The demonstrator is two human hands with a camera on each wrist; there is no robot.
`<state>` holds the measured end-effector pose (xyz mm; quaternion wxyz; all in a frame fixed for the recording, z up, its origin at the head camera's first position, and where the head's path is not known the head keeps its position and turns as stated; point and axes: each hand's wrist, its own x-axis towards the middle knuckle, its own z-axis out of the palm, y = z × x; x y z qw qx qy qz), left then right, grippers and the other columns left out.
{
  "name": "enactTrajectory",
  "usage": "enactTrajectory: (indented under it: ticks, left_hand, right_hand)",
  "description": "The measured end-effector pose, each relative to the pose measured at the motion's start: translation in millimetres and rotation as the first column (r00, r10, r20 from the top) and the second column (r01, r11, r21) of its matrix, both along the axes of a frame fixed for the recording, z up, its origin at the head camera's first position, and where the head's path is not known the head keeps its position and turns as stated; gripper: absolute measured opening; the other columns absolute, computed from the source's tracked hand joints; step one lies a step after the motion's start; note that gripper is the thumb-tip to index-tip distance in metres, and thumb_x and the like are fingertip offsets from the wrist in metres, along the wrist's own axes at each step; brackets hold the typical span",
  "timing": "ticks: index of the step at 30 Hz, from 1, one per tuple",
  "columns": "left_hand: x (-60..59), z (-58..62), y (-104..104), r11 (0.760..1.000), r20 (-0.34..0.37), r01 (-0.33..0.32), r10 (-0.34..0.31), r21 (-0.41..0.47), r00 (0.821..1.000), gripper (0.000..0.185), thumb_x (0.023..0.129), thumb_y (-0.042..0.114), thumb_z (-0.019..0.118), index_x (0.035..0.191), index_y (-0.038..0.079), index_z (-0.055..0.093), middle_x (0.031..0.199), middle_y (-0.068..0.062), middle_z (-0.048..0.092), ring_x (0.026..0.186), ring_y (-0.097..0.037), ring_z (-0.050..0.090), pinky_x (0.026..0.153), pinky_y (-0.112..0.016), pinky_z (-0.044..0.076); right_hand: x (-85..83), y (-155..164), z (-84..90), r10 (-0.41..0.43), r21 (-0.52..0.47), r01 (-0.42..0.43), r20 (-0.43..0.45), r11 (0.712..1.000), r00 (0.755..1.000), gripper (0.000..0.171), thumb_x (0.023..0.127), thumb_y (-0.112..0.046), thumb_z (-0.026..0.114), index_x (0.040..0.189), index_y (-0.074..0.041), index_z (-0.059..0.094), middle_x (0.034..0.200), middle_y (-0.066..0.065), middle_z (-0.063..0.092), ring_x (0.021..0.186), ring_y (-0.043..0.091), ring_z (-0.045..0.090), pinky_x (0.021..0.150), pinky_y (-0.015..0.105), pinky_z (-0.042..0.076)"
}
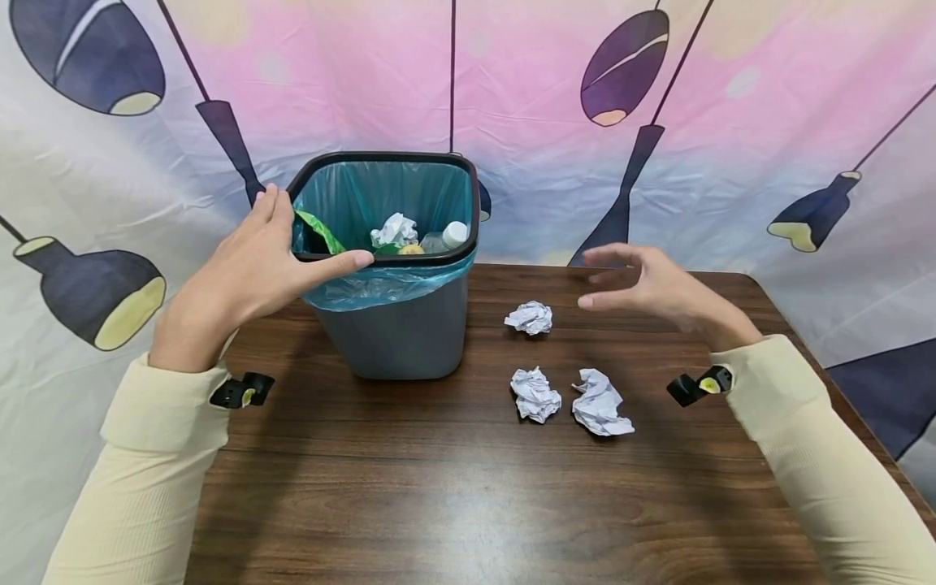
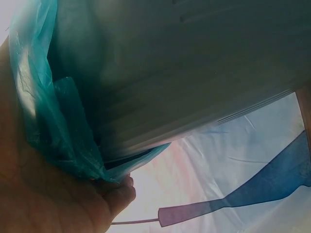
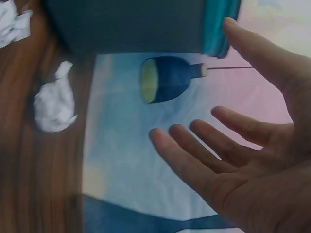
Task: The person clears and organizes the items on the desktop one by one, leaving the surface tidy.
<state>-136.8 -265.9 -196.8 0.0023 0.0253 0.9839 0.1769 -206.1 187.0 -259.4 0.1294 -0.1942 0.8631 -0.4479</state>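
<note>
My left hand (image 1: 256,260) rests on the near left corner of a grey trash bin (image 1: 402,333), thumb stretched along the front rim and fingers on the left rim. A teal bin liner (image 1: 366,284) folds over that rim; in the left wrist view the liner (image 2: 63,131) lies against my palm. My right hand (image 1: 651,288) hovers with spread fingers and holds nothing. Closest to it is one crumpled paper ball (image 1: 530,318). Nearer to me lie a second paper ball (image 1: 536,395) and a larger crumpled sheet (image 1: 600,404).
Inside the bin are crumpled paper (image 1: 395,230), a bottle with a white cap (image 1: 454,235) and a green wrapper (image 1: 320,231). Everything stands on a dark wooden table (image 1: 439,471). A patterned cloth (image 1: 526,97) hangs behind it.
</note>
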Motion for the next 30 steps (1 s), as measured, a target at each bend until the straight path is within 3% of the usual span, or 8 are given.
enactTrajectory:
  ticks: [3, 7, 13, 17, 23, 26, 30]
  left_hand:
    - [-0.1, -0.1, 0.2, 1.000, 0.001, 0.000, 0.000, -0.001, 1.000, 0.127, 0.085, 0.082, 0.050, 0.157, -0.002, -0.012, 0.163, -0.019, -0.023, 0.151, -0.033, -0.020, 0.118, -0.066, 0.002]
    - [0.0, -0.2, 0.5, 1.000, 0.000, -0.001, 0.001, -0.002, 1.000, 0.127, 0.085, 0.082, 0.050, 0.157, -0.002, -0.011, 0.163, -0.020, -0.023, 0.151, -0.033, -0.019, 0.118, -0.066, 0.002]
    - [0.2, -0.1, 0.3, 1.000, 0.001, 0.001, -0.001, -0.005, 1.000, 0.126, 0.085, 0.082, 0.050, 0.157, -0.002, -0.011, 0.163, -0.019, -0.023, 0.151, -0.034, -0.020, 0.117, -0.067, 0.002]
    - [0.8, -0.3, 0.0, 1.000, 0.005, 0.001, -0.001, -0.005, 1.000, 0.126, 0.086, 0.082, 0.050, 0.157, -0.002, -0.011, 0.163, -0.019, -0.024, 0.151, -0.034, -0.020, 0.117, -0.067, 0.002]
    - [0.4, -0.3, 0.1, 1.000, 0.003, 0.002, -0.002, -0.004, 1.000, 0.126, 0.086, 0.082, 0.050, 0.157, -0.002, -0.011, 0.163, -0.019, -0.024, 0.151, -0.034, -0.021, 0.118, -0.066, 0.002]
    - [0.4, 0.0, 0.5, 1.000, 0.001, 0.002, -0.002, -0.002, 1.000, 0.126, 0.086, 0.082, 0.050, 0.157, -0.002, -0.011, 0.163, -0.019, -0.023, 0.151, -0.033, -0.020, 0.118, -0.066, 0.002]
    - [1.0, 0.1, 0.9, 1.000, -0.002, 0.002, -0.002, 0.002, 1.000, 0.126, 0.085, 0.082, 0.050, 0.157, -0.002, -0.012, 0.163, -0.020, -0.023, 0.151, -0.033, -0.020, 0.118, -0.066, 0.002]
  right_hand:
    - [1.5, 5.7, -12.0, 0.059, 0.112, -0.055, -0.034, 0.992, 0.998, 0.072, 0.083, -0.031, 0.086, 0.144, -0.012, 0.054, 0.145, 0.009, 0.053, 0.136, 0.030, 0.047, 0.105, 0.053, 0.044]
    - [4.8, 11.9, -27.8, 0.144, 0.244, -0.129, -0.045, 0.961, 0.989, 0.079, 0.080, -0.040, 0.087, 0.144, -0.009, 0.053, 0.148, 0.015, 0.050, 0.142, 0.036, 0.037, 0.111, 0.061, 0.034]
    - [10.4, 15.1, -49.8, 0.212, 0.295, -0.209, 0.020, 0.932, 0.977, 0.086, 0.077, -0.040, 0.089, 0.144, 0.000, 0.051, 0.149, 0.021, 0.048, 0.139, 0.041, 0.041, 0.110, 0.061, 0.036]
    - [11.6, 15.0, -60.5, 0.285, 0.353, -0.280, 0.038, 0.893, 0.958, 0.085, 0.078, -0.038, 0.088, 0.142, 0.005, 0.051, 0.146, 0.024, 0.050, 0.137, 0.045, 0.043, 0.108, 0.062, 0.038]
    - [15.5, 15.0, -75.9, 0.316, 0.385, -0.346, 0.141, 0.855, 0.938, 0.089, 0.076, -0.038, 0.090, 0.140, 0.008, 0.050, 0.142, 0.026, 0.052, 0.135, 0.045, 0.045, 0.108, 0.060, 0.039]
    - [17.1, 14.4, -82.1, 0.316, 0.383, -0.367, 0.192, 0.848, 0.929, 0.088, 0.074, -0.034, 0.092, 0.140, 0.007, 0.050, 0.139, 0.023, 0.054, 0.128, 0.039, 0.052, 0.102, 0.052, 0.047]
    - [18.5, 13.2, -89.1, 0.324, 0.348, -0.396, 0.248, 0.850, 0.913, 0.088, 0.074, -0.026, 0.093, 0.142, 0.008, 0.049, 0.129, 0.017, 0.060, 0.097, 0.025, 0.060, 0.079, 0.038, 0.052]
